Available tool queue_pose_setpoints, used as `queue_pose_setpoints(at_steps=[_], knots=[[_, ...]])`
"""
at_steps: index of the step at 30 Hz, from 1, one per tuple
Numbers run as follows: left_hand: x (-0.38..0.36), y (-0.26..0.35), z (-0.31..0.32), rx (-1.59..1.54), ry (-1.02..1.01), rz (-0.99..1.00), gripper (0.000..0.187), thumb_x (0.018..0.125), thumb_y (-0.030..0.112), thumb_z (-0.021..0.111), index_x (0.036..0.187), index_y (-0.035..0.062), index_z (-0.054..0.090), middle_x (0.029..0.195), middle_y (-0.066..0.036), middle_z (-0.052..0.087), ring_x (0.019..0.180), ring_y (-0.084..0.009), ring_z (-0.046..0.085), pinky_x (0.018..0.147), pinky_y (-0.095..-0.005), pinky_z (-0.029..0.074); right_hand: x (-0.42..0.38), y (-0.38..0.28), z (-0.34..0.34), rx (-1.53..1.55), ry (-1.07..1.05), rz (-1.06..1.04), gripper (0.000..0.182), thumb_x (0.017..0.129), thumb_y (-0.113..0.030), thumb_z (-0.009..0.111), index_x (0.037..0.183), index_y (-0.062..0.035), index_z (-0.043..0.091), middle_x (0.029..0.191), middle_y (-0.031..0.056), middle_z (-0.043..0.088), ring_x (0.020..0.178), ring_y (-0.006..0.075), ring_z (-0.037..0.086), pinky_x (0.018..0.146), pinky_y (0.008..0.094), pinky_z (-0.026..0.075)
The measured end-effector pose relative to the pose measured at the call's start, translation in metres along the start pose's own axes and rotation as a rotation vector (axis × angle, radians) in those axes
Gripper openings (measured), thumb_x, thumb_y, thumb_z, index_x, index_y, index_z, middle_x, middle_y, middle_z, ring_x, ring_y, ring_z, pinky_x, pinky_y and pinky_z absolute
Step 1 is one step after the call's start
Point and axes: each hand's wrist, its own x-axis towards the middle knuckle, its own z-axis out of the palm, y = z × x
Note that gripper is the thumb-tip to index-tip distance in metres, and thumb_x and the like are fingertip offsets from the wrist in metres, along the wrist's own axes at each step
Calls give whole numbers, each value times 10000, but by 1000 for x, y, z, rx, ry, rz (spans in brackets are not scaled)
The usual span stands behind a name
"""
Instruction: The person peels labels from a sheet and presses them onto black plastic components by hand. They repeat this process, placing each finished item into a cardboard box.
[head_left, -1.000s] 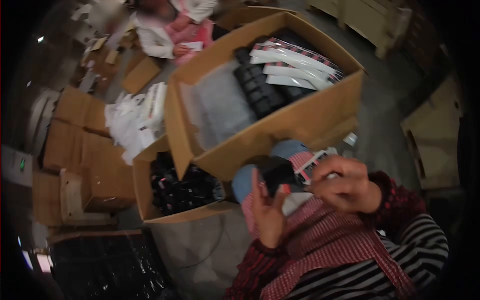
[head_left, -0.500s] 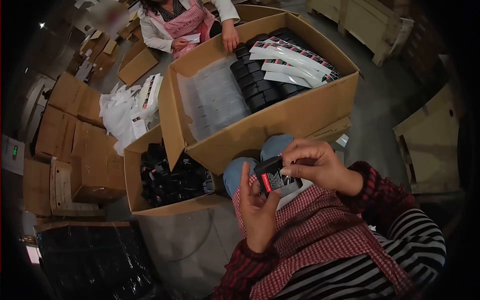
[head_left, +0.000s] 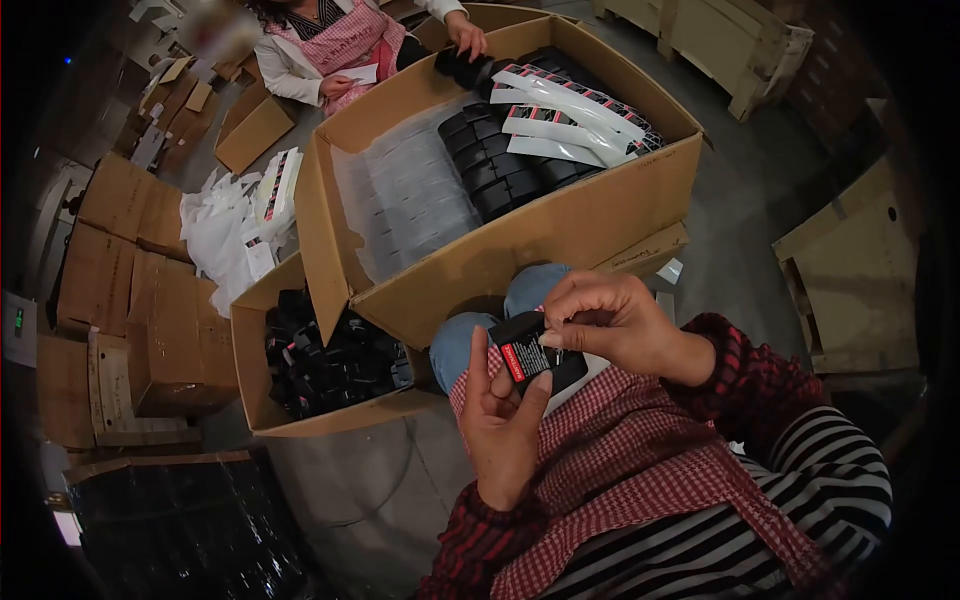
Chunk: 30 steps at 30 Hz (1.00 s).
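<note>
Over my lap, my left hand point(head_left: 500, 420) cradled a small black plastic block with a red-and-white label point(head_left: 533, 358), while my right hand point(head_left: 612, 322) pinched its top edge. It seemed light, rigid and smooth, best gripped by its sides.

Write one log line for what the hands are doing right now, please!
left hand: holds small black item with red label | right hand: pinches its top edge | behind: big open carton, black parts, white sleeves
</note>
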Motion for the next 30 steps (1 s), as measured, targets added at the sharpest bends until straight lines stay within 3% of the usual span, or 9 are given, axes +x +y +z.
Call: queue_pose_setpoints(at_steps=[5, 7, 14, 17, 21, 23, 30], knots=[[1, -1, -1, -17, -10, 4, 766, 862, -95, 609, 1498, 0, 194, 1160, -115, 649, 1030, -123, 611, 874, -262, 500, 0, 1, 0, -55, 23, -56, 92, 819, -21, 729, 903, -34, 694, 908, 26, 608, 809, 95, 575, 667, 239, 463], [1, -2, -5, -38, -67, -26, 787, 895, -73, 596, 1515, 12, 118, 1202, -125, 637, 1108, -133, 579, 969, -272, 443, -2, 3, 0, -62, 29, -51, 97, 819, -23, 730, 909, -34, 695, 913, 28, 611, 794, 89, 576, 657, 234, 464], [1, -1, -3, -27, -55, -52, 785, 884, -78, 608, 1511, 10, 145, 1208, -131, 635, 1101, -131, 582, 953, -268, 449, -3, 7, -1, -131, 31, -121, 117, 819, -38, 735, 929, -36, 697, 928, 38, 626, 755, 78, 589, 628, 221, 476], [1, -2, -2, -44, -41, -58, 785, 882, -84, 609, 1510, 6, 148, 1217, -138, 629, 1096, -133, 585, 941, -263, 455, -4, 3, -1, -107, 39, -34, 110, 807, -41, 753, 906, -35, 704, 900, 51, 643, 833, 133, 605, 710, 270, 470], [2, -3, -2, -61, -48, -61, 782, 878, -95, 606, 1508, 3, 153, 1221, -141, 626, 1090, -133, 586, 924, -258, 463, -5, 5, -1, -96, 44, -32, 108, 809, -42, 751, 905, -34, 703, 906, 55, 646, 836, 135, 608, 713, 271, 472], [2, -3, -2, -62, -53, -64, 781, 878, -99, 605, 1508, 4, 155, 1221, -140, 626, 1088, -132, 586, 919, -257, 465, -4, 9, -2, -144, 46, -128, 136, 812, -56, 744, 940, -40, 701, 922, 44, 638, 749, 90, 604, 632, 232, 494], [2, -3, -3, -34, -42, -70, 779, 876, -90, 609, 1508, 10, 166, 1214, -132, 628, 1076, -126, 592, 898, -247, 472, -5, 8, 0, -176, 59, -109, 132, 809, -46, 741, 934, -38, 701, 906, 49, 641, 706, 96, 600, 599, 236, 484]])
